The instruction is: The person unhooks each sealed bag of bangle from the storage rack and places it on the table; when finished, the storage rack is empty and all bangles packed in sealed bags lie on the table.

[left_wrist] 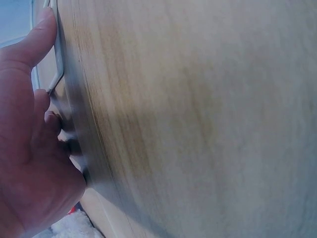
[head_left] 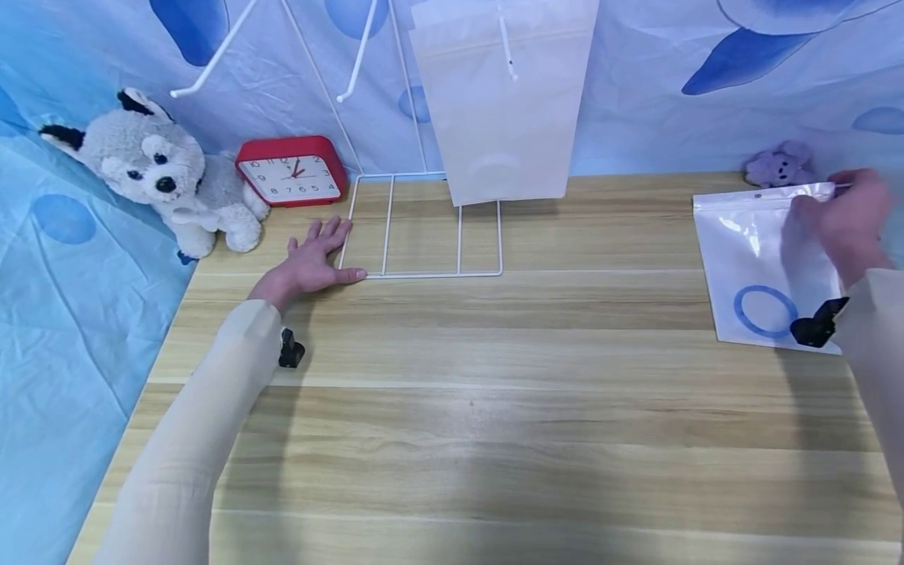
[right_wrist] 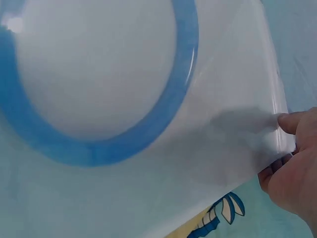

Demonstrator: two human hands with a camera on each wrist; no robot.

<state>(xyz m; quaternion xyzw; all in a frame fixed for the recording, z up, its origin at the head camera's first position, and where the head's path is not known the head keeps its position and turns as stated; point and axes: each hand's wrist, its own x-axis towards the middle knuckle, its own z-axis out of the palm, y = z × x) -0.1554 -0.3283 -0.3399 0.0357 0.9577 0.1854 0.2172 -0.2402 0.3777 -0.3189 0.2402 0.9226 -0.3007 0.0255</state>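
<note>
My left hand [head_left: 308, 263] lies with fingers spread at the front left corner of a white wire rack [head_left: 431, 275]. Its thumb touches the front wire, as the left wrist view also shows. At the far right, my right hand [head_left: 851, 224] pinches the top right corner of a white zip bag [head_left: 730, 251]. A blue ring [right_wrist: 185, 54] shows on the bag's face, near its lower end; whether it is printed or inside, I cannot tell. White bags [head_left: 504, 118] hang from a hook [head_left: 505, 43] of the rack.
Two more white hooks [head_left: 360, 51] stick out at the rack's upper left. Left of the rack are a red clock [head_left: 293, 171] and a grey plush dog [head_left: 158, 169]. A small purple plush toy [head_left: 777, 165] sits behind the zip bag on the wooden table [head_left: 494, 392].
</note>
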